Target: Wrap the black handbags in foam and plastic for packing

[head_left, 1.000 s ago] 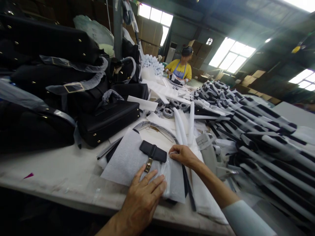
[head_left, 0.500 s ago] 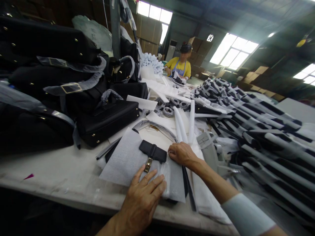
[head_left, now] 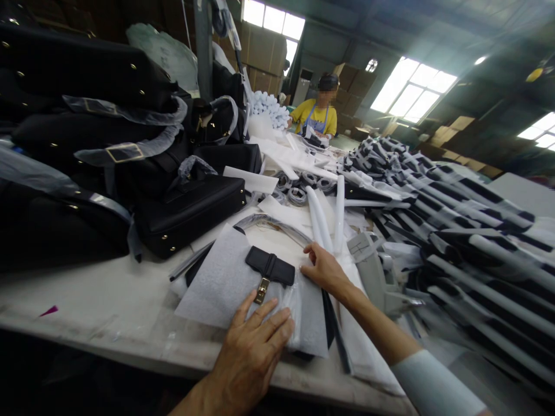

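Observation:
A black bag lies at the table's front edge, mostly covered by a white paper sheet [head_left: 212, 283]. On top of the sheet shows a black flap [head_left: 269, 266] with a gold clasp [head_left: 261, 290]. My left hand [head_left: 255, 341] rests flat with fingers spread on the sheet and clear film, its fingertips just below the clasp. Right of the flap, my right hand [head_left: 323, 268] is raised a little, thumb and forefinger apart with nothing between them. Behind the flap arches the film-wrapped handle [head_left: 277, 221].
Black bags [head_left: 191, 214] are piled on the left. White rolls [head_left: 339, 214] and wrapped coils [head_left: 297, 195] lie behind the handle. A grey tape dispenser [head_left: 368, 266] stands right of my right hand, beside stacked wrapped straps [head_left: 477, 231]. A person in yellow [head_left: 325, 118] works across the table.
My right hand has moved slightly up and right, off the flap's right end, and its thumb and forefinger have parted. My left hand stays in place.

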The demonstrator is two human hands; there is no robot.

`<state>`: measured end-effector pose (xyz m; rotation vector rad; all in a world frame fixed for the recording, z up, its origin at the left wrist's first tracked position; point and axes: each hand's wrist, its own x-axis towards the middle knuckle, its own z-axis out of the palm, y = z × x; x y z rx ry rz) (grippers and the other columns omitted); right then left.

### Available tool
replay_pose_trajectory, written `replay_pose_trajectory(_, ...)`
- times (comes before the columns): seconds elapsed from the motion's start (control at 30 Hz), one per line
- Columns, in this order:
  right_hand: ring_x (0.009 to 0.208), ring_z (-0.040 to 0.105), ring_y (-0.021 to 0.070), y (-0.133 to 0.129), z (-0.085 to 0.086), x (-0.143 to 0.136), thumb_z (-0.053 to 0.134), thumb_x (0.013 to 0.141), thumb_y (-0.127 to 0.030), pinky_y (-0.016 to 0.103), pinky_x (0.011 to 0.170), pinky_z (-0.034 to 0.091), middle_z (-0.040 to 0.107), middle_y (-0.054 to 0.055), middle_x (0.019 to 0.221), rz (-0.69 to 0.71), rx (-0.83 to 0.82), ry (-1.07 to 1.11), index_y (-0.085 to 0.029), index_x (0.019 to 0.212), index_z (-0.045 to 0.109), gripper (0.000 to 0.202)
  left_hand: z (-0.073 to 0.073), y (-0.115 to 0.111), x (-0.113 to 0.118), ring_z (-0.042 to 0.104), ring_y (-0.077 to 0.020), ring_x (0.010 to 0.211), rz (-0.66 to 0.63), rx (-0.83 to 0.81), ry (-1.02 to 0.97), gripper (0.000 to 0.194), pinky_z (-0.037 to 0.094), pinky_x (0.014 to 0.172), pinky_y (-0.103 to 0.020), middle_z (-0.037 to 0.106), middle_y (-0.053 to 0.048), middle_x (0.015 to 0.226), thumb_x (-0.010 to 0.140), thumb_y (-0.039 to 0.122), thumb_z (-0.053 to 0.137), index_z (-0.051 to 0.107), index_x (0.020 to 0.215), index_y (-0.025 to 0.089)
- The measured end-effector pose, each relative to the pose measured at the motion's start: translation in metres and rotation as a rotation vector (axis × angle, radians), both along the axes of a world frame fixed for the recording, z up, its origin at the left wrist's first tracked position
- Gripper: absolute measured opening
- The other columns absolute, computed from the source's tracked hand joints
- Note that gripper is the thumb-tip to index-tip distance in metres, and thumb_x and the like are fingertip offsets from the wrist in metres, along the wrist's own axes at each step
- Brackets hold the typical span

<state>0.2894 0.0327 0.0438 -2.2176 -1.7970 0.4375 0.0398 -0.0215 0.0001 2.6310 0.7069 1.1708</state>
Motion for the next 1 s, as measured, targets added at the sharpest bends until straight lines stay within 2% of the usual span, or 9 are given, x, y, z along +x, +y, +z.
replay_pose_trajectory(0.07,0.09,0.058,0.0227,-0.007,0.0,-0.004,0.063,0.078,-0.019,0.033,0.081,0.044,0.063,0.006,0.098,0.058,0.175,-0.129,-0.019,0.107,0.058,0.03,0.0,0.0,0.0,0.054,-0.0179,0.125,-0.002,-0.008,0.0,0.029,0.01,0.124,-0.04,0.069,0.003,0.122,0.092,0.022,0.056,0.064,0.12,0.026)
replay_pose_trajectory(0.17,0.101,0.054,0.0272,-0.016,0.0,-0.005,0.059,0.084,-0.016,0.041,0.093,0.041,0.062,0.01,0.104,0.205,0.364,-0.319,-0.019,0.096,0.061,0.012,-0.001,0.0,0.0,0.053,-0.0174,0.126,-0.004,-0.016,0.022,0.03,0.01,0.124,-0.04,0.068,0.004,0.123,0.092,0.023,0.057,0.063,0.122,0.027)
replay_pose_trajectory(0.2,0.102,0.054,0.0266,-0.017,0.0,-0.003,0.056,0.087,-0.014,0.042,0.097,0.04,0.063,0.01,0.104,0.262,0.389,-0.345,-0.02,0.092,0.062,0.01,-0.001,0.0,0.0,0.053,-0.0174,0.126,-0.002,-0.014,0.029,0.03,0.01,0.124,-0.04,0.068,0.004,0.123,0.092,0.024,0.057,0.062,0.122,0.027)
replay_pose_trajectory(0.33,0.107,0.055,0.0216,-0.019,0.0,0.007,0.048,0.092,-0.011,0.046,0.114,0.026,0.065,0.004,0.1,0.475,0.412,-0.319,-0.025,0.085,0.069,0.027,-0.002,0.0,0.001,0.055,-0.0175,0.123,0.009,0.026,0.031,0.027,0.012,0.123,-0.042,0.069,0.001,0.119,0.094,0.025,0.054,0.064,0.119,0.026)
replay_pose_trajectory(0.5,0.109,0.057,0.0197,-0.018,-0.001,0.014,0.048,0.092,-0.009,0.047,0.119,0.019,0.067,0.003,0.102,0.542,0.406,-0.275,-0.028,0.095,0.074,0.032,-0.001,-0.001,0.001,0.055,-0.0175,0.123,0.011,0.017,0.034,0.028,0.014,0.123,-0.041,0.069,0.001,0.12,0.093,0.025,0.056,0.063,0.119,0.027)
replay_pose_trajectory(0.63,0.111,0.058,0.0195,-0.017,-0.002,0.011,0.045,0.09,-0.004,0.048,0.12,0.015,0.069,0.003,0.103,0.552,0.316,-0.236,-0.028,0.098,0.075,0.039,0.001,-0.001,0.001,0.055,-0.0175,0.123,-0.004,-0.016,0.019,0.029,0.01,0.123,-0.04,0.069,0.003,0.122,0.092,0.023,0.057,0.063,0.12,0.027)
replay_pose_trajectory(0.77,0.109,0.06,0.0208,-0.009,0.002,0.005,0.047,0.081,-0.002,0.051,0.117,0.017,0.071,0.003,0.104,0.471,0.061,-0.09,-0.026,0.093,0.076,0.04,0.0,-0.001,0.001,0.055,-0.0179,0.124,-0.017,-0.048,0.009,0.031,0.008,0.124,-0.04,0.068,0.006,0.125,0.091,0.022,0.059,0.063,0.122,0.027)
replay_pose_trajectory(0.87,0.104,0.063,0.0212,-0.002,0.009,0.001,0.047,0.087,-0.012,0.047,0.112,0.028,0.073,0.003,0.107,0.45,-0.098,0.021,-0.024,0.088,0.076,0.031,0.0,-0.001,0.0,0.054,-0.0183,0.125,-0.023,-0.054,0.021,0.032,0.008,0.123,-0.041,0.067,0.006,0.126,0.092,0.021,0.057,0.062,0.123,0.027)
replay_pose_trajectory(1.0,0.103,0.064,0.0236,-0.004,0.014,-0.002,0.058,0.091,-0.039,0.039,0.102,0.037,0.072,0.006,0.11,0.442,-0.125,0.009,-0.023,0.092,0.077,0.025,0.0,-0.001,0.0,0.055,-0.0184,0.124,-0.015,-0.041,0.008,0.03,0.009,0.123,-0.041,0.068,0.005,0.125,0.092,0.022,0.056,0.063,0.12,0.027)
